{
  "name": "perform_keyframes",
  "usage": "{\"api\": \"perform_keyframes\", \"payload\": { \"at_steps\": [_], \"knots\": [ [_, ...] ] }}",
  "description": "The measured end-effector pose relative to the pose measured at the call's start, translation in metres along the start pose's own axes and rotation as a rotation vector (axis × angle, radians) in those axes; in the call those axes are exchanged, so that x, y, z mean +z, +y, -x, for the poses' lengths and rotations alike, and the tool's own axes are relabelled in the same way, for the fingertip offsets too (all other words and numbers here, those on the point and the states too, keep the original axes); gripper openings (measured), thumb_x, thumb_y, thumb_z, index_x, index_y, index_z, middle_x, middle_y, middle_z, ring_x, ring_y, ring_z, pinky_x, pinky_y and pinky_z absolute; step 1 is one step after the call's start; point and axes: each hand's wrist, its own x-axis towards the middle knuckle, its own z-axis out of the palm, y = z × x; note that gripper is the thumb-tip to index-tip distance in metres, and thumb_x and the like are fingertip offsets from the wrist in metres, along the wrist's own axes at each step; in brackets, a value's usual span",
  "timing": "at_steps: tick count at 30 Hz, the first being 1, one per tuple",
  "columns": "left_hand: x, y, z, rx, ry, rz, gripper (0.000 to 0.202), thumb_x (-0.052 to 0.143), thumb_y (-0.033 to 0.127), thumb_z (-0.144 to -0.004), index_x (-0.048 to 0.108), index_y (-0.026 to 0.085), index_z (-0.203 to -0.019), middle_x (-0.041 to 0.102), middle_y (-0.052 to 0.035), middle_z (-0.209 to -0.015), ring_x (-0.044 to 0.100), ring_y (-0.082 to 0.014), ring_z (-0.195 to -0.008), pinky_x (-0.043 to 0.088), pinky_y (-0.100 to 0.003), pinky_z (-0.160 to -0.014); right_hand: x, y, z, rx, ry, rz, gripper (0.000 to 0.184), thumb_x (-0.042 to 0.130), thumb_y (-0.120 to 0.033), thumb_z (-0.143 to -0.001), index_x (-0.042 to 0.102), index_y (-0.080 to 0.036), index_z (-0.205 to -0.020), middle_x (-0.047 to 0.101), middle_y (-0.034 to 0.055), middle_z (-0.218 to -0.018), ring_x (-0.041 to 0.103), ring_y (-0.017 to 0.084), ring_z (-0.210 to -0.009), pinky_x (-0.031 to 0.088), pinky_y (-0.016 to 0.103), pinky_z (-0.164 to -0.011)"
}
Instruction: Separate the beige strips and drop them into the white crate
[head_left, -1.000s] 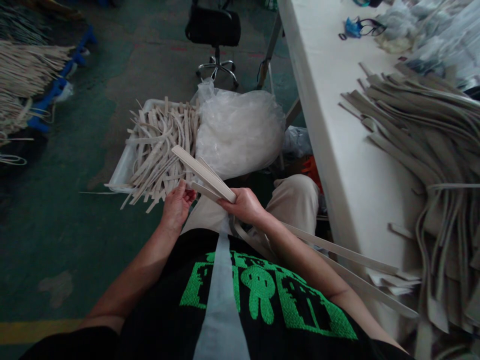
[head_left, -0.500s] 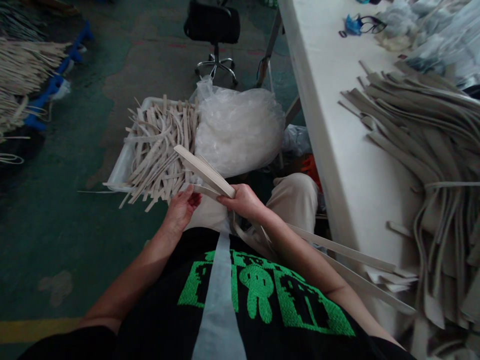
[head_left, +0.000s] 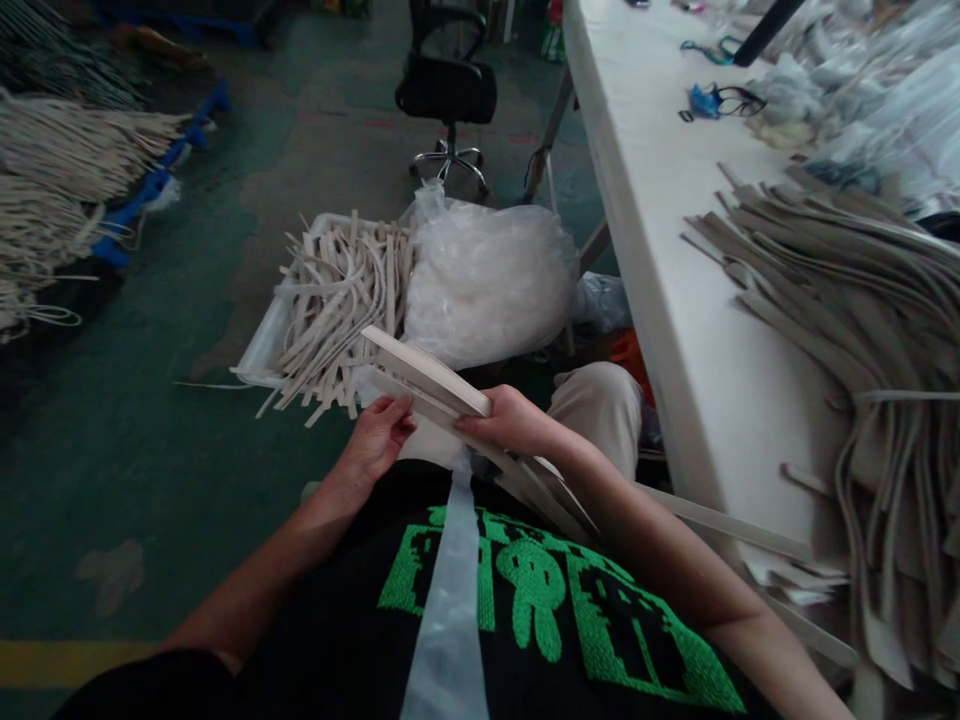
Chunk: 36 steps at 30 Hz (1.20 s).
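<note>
My right hand (head_left: 510,418) is closed around a small bundle of beige strips (head_left: 427,372), whose near ends point away from me to the left. The strips' long tails run back under my right forearm toward the table. Just left of it, my left hand (head_left: 382,432) pinches the edge of a lower strip (head_left: 409,393) between thumb and fingers. Beyond both hands, a white bin (head_left: 262,340) on the floor is heaped with loose beige strips (head_left: 341,290).
A big clear plastic bag (head_left: 487,285) sits beside the bin. The white table (head_left: 637,200) along my right carries a thick pile of grey-beige strips (head_left: 847,270) and crumpled plastic. An office chair (head_left: 448,90) stands ahead. Blue pallets (head_left: 154,188) with strip bundles lie left.
The strips in my hands have fanned apart, with a lower strip now separate from the upper bundle. Both hands sit slightly lower and farther right as the whole view shifts.
</note>
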Motion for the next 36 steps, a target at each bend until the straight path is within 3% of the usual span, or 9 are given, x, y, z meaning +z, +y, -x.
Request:
{"api": "perform_keyframes", "payload": {
  "at_steps": [3,9,15,18,21,26,29,32,36],
  "knots": [
    [0.004,0.0,0.007,-0.026,-0.029,0.097,0.045,0.099,0.023,-0.051,0.058,0.017,-0.068,0.055,0.0084,-0.057,0.054,-0.0059,-0.051,0.047,-0.017,-0.052,0.003,-0.009,-0.001,-0.045,0.059,0.139,0.014,0.071,-0.027,-0.079,0.071,-0.014,-0.074,0.051,-0.0053,-0.055,0.044,0.008,-0.053,0.032,0.021,-0.05],
    [0.014,-0.009,0.02,-0.091,-0.068,0.15,0.047,0.101,0.023,-0.043,0.062,0.017,-0.07,0.06,0.0066,-0.061,0.055,-0.0062,-0.053,0.049,-0.019,-0.055,0.019,-0.031,-0.028,-0.073,0.136,0.313,0.021,0.072,-0.031,-0.081,0.07,-0.014,-0.069,0.054,-0.0023,-0.057,0.047,0.011,-0.057,0.029,0.022,-0.051],
    [-0.006,0.001,0.014,0.011,0.0,0.124,0.043,0.1,0.02,-0.046,0.065,0.018,-0.071,0.064,0.0053,-0.065,0.055,-0.0072,-0.055,0.048,-0.02,-0.056,0.014,-0.034,-0.017,0.002,-0.087,0.171,0.019,0.072,-0.031,-0.081,0.07,-0.013,-0.076,0.059,-0.0026,-0.058,0.05,0.01,-0.053,0.035,0.021,-0.05],
    [-0.004,-0.002,0.017,-0.005,-0.043,0.1,0.039,0.098,0.019,-0.05,0.066,0.017,-0.073,0.063,0.0046,-0.065,0.055,-0.0078,-0.055,0.047,-0.021,-0.056,0.016,-0.029,-0.015,0.011,-0.033,0.134,0.023,0.072,-0.033,-0.08,0.069,-0.012,-0.072,0.054,-0.0041,-0.055,0.048,0.009,-0.053,0.035,0.021,-0.05],
    [0.006,-0.007,0.02,-0.026,-0.107,0.096,0.038,0.098,0.02,-0.052,0.069,0.017,-0.077,0.066,0.0034,-0.068,0.054,-0.0068,-0.055,0.047,-0.02,-0.056,0.02,-0.023,-0.021,0.025,0.023,0.028,0.021,0.072,-0.032,-0.081,0.07,-0.012,-0.076,0.058,-0.0032,-0.057,0.048,0.009,-0.052,0.036,0.02,-0.048],
    [0.001,-0.003,0.016,0.033,-0.037,0.038,0.041,0.1,0.024,-0.047,0.066,0.016,-0.068,0.064,0.0042,-0.064,0.055,-0.0068,-0.054,0.048,-0.019,-0.055,0.015,-0.009,-0.013,0.08,-0.127,-0.094,0.019,0.073,-0.031,-0.081,0.068,-0.013,-0.078,0.059,-0.0036,-0.056,0.047,0.008,-0.046,0.037,0.019,-0.043],
    [0.001,-0.005,0.018,0.006,-0.044,0.011,0.045,0.101,0.027,-0.044,0.065,0.015,-0.068,0.064,0.0044,-0.062,0.055,-0.0069,-0.053,0.048,-0.019,-0.054,0.016,-0.004,-0.009,0.054,-0.057,-0.094,0.021,0.074,-0.031,-0.078,0.065,-0.013,-0.071,0.051,-0.006,-0.052,0.042,0.006,-0.044,0.034,0.018,-0.042],
    [0.01,-0.009,0.021,-0.015,-0.123,0.018,0.044,0.101,0.029,-0.046,0.069,0.015,-0.073,0.067,0.0034,-0.067,0.054,-0.0059,-0.055,0.047,-0.018,-0.054,0.02,-0.004,-0.016,0.027,0.016,-0.153,0.021,0.076,-0.031,-0.077,0.066,-0.013,-0.075,0.055,-0.0049,-0.056,0.045,0.006,-0.046,0.035,0.018,-0.043],
    [0.01,-0.001,0.018,0.04,-0.09,-0.033,0.042,0.1,0.027,-0.046,0.066,0.017,-0.067,0.065,0.0048,-0.064,0.054,-0.0059,-0.054,0.048,-0.018,-0.054,0.014,-0.004,-0.016,0.049,-0.084,-0.179,0.018,0.073,-0.03,-0.079,0.067,-0.013,-0.078,0.06,-0.0031,-0.058,0.049,0.008,-0.046,0.037,0.019,-0.044]
  ]
}}
